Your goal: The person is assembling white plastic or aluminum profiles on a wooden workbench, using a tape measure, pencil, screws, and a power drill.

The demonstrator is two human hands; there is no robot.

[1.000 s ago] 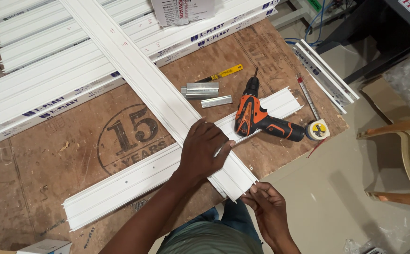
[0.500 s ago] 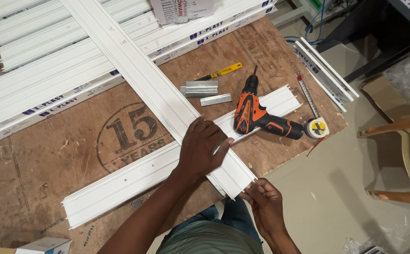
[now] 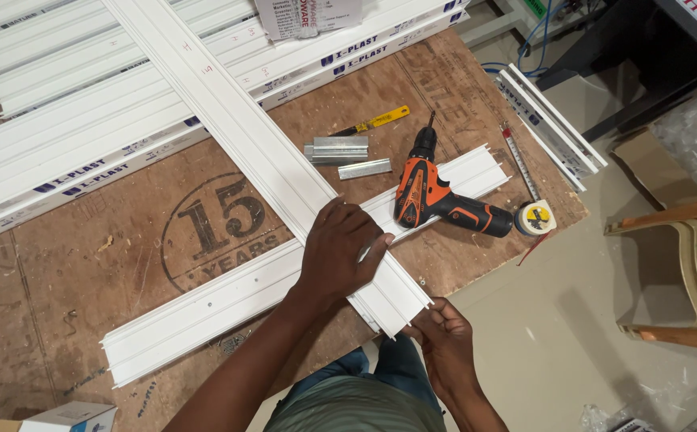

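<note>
On the near edge of the plywood bench (image 3: 84, 264), the left hand (image 3: 340, 252) presses flat where two white plastic strips (image 3: 236, 136) cross, while the right hand (image 3: 444, 340) pinches the long strip's near end, seemingly aligning them.

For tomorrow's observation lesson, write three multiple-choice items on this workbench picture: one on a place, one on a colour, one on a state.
1. Where does the cordless drill lie?
A. on the floor
B. across the lower white profile
C. on the chair

2. What colour is the drill's body?
A. orange and black
B. blue
C. green

3. What is the left hand doing?
A. gripping the drill
B. hanging free
C. pressing flat where the two white profiles cross

Answers:
1 B, the drill rests on the profile's right part, by the tape measure.
2 A, orange shell with black grip.
3 C, its palm lies on the crossing, while the right hand pinches the long profile's near end.
</note>
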